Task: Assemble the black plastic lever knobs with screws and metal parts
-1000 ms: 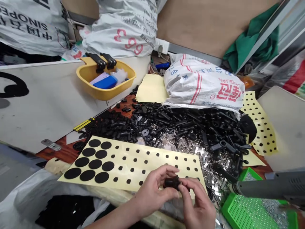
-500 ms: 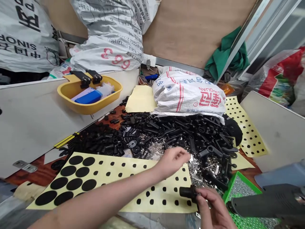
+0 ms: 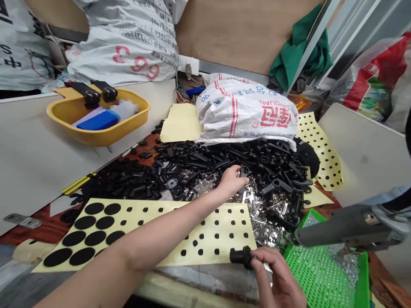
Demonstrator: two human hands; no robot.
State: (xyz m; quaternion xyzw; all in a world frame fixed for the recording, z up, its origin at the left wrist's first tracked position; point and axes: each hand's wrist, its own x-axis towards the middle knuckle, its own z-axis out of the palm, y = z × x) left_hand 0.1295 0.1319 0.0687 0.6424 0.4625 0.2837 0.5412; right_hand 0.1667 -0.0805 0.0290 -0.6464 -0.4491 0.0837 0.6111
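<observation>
My left hand (image 3: 233, 179) reaches out over the pile at the far side. Its fingers are closed round a black plastic lever handle (image 3: 244, 172), partly hidden by the hand. Low in front, my right hand (image 3: 276, 273) pinches a black flanged plastic sleeve (image 3: 239, 256) between thumb and fingertips, its tube pointing left. Under my left forearm lies a yellow backing sheet (image 3: 224, 241) with black round pads and small black dots. Black lever handles (image 3: 218, 156) heap up beyond the left hand, and small shiny metal strips (image 3: 257, 205) lie scattered just below it.
A green perforated tray (image 3: 316, 278) with small metal pieces stands at right, a grey power screwdriver (image 3: 337, 229) above it. A stuffed white sack (image 3: 244, 109) sits behind the pile. At left, a yellow basket (image 3: 128, 130) hangs on the white panel, with a yellow-handled tool (image 3: 78, 183) below.
My left hand has moved forward from the sheet's edge into the pile and closed on a lever handle. The right hand keeps the sleeve. The camera view has shifted, showing more of the green tray.
</observation>
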